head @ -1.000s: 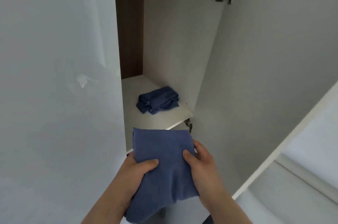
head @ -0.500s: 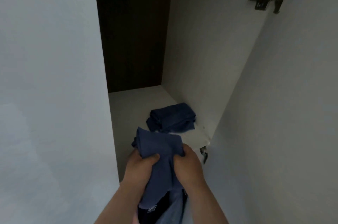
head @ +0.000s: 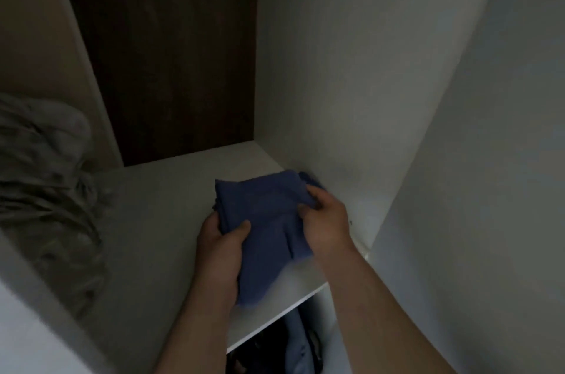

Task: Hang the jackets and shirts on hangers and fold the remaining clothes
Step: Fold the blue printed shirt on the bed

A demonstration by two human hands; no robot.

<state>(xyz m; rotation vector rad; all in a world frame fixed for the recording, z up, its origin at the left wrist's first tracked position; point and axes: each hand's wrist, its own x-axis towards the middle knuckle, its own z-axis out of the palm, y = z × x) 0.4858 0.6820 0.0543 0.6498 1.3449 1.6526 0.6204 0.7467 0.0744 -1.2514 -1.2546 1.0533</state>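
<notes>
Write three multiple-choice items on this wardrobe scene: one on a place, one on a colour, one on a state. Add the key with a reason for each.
1. Where is the blue garment?
A. Over the white shelf
B. On a hanger rail
C. On the floor

2. What colour is the crumpled bundle at the shelf's left end?
A. Red
B. Grey
C. Yellow

3. What are the left hand and right hand doing?
A. Both are empty
B. Only the left grips
C. Both grip the blue garment

Key: 1 A, the shelf board lies right beneath it; 2 B, its folds show grey; 3 C, a thumb from each hand curls onto the cloth.
</notes>
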